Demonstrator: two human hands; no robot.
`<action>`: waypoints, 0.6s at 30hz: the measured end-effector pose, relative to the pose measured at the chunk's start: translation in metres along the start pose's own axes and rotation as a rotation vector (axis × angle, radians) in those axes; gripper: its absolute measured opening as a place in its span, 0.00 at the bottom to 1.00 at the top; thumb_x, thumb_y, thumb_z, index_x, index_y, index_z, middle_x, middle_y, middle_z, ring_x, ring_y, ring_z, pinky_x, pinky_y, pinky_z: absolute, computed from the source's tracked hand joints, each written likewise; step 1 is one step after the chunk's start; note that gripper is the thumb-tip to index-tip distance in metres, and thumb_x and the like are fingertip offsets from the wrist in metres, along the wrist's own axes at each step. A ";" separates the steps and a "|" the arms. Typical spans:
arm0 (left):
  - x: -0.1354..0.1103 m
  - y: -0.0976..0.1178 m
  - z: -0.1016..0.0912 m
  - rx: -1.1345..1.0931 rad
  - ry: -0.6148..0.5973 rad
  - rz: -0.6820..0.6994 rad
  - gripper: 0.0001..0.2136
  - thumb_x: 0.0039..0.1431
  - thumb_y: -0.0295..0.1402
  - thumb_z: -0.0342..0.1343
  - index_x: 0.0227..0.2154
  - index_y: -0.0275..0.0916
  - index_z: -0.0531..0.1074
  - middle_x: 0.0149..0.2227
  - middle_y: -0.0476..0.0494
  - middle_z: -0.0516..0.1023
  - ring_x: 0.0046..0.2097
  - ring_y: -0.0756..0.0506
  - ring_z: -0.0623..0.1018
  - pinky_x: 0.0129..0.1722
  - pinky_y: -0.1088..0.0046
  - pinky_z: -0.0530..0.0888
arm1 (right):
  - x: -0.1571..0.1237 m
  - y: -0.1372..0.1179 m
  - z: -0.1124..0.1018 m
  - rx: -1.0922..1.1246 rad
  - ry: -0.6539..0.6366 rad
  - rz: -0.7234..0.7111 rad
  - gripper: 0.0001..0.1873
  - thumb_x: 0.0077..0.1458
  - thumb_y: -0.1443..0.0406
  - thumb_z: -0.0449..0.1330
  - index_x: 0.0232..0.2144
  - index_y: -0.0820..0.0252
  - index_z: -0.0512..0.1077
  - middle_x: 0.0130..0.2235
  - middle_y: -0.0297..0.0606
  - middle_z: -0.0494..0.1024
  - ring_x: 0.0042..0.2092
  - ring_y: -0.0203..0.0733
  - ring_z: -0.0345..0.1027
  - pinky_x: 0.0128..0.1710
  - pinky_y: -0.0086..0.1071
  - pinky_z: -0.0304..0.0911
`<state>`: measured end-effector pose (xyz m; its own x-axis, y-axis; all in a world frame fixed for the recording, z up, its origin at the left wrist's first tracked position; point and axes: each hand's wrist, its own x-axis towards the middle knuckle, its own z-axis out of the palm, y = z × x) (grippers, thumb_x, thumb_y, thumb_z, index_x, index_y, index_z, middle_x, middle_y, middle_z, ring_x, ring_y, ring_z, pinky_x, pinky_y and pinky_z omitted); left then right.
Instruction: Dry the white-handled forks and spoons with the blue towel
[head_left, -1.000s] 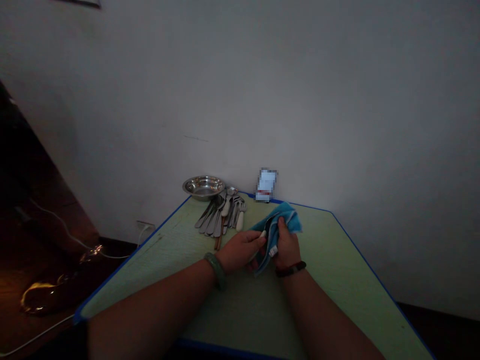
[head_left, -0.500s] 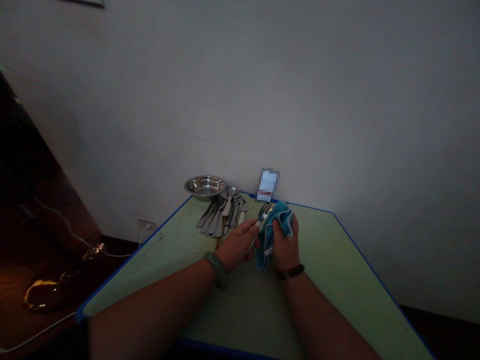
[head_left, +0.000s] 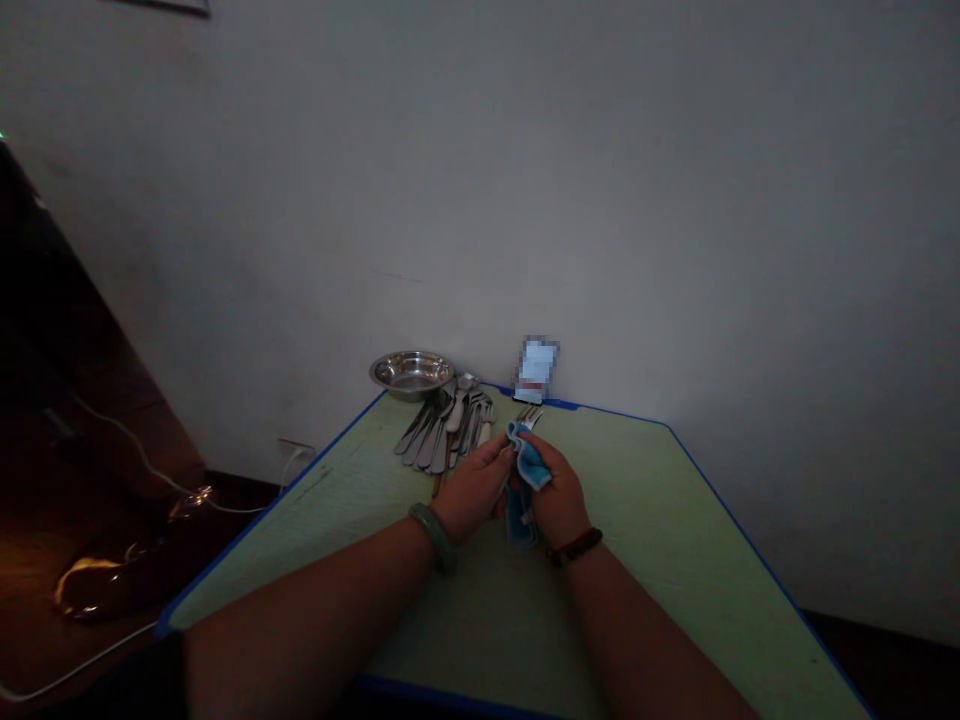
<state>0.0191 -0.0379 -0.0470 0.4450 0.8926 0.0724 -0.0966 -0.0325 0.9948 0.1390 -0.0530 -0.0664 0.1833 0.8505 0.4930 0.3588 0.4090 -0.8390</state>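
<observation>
My left hand (head_left: 474, 492) grasped a fork (head_left: 531, 415), tines toward the tabletop's (head_left: 660, 560) far edge; my right hand (head_left: 561, 498) clenched a blue cloth (head_left: 533, 468) against it.

Between the fingers (head_left: 541, 449), the cloth (head_left: 534, 472) looks soft and matt. Just beyond them, the fork (head_left: 532, 420) shows shiny metal. Left of them lies smooth metal cutlery (head_left: 438, 455); farther left, the bowl (head_left: 411, 376) is glossy, polished metal. Beneath them, the worktop (head_left: 660, 520) looks matt.

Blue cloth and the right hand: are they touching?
Touching: the head view shows the right hand gripping the blue cloth, which is bunched against it.
</observation>
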 end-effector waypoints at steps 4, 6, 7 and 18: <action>-0.002 0.000 0.001 0.035 0.001 -0.026 0.19 0.53 0.43 0.44 0.46 0.41 0.60 0.21 0.54 0.64 0.13 0.58 0.61 0.10 0.84 0.56 | 0.000 0.002 -0.001 -0.052 0.046 -0.019 0.18 0.46 0.66 0.52 0.43 0.52 0.66 0.43 0.35 0.70 0.43 0.41 0.63 0.45 0.38 0.55; -0.003 0.001 0.001 0.046 -0.003 -0.033 0.20 0.53 0.42 0.44 0.49 0.42 0.57 0.21 0.54 0.64 0.13 0.58 0.61 0.11 0.83 0.57 | 0.000 0.001 -0.001 -0.036 0.065 -0.014 0.19 0.46 0.66 0.52 0.43 0.52 0.66 0.44 0.35 0.70 0.44 0.41 0.62 0.46 0.38 0.55; -0.003 0.001 0.001 0.052 -0.005 -0.038 0.21 0.53 0.42 0.44 0.50 0.43 0.56 0.22 0.54 0.65 0.13 0.58 0.62 0.11 0.83 0.58 | 0.000 0.000 -0.001 -0.016 0.076 -0.007 0.19 0.46 0.66 0.52 0.43 0.52 0.66 0.45 0.35 0.69 0.45 0.41 0.62 0.46 0.38 0.55; -0.007 0.010 0.005 0.009 -0.013 -0.057 0.21 0.54 0.40 0.42 0.51 0.41 0.53 0.22 0.54 0.67 0.13 0.57 0.62 0.10 0.82 0.57 | 0.011 0.001 0.002 0.700 0.295 0.546 0.18 0.41 0.56 0.57 0.36 0.59 0.68 0.29 0.33 0.75 0.29 0.38 0.68 0.30 0.33 0.63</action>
<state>0.0192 -0.0470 -0.0371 0.4614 0.8870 0.0167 -0.0628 0.0139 0.9979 0.1396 -0.0424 -0.0619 0.4235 0.9044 -0.0520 -0.4609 0.1657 -0.8719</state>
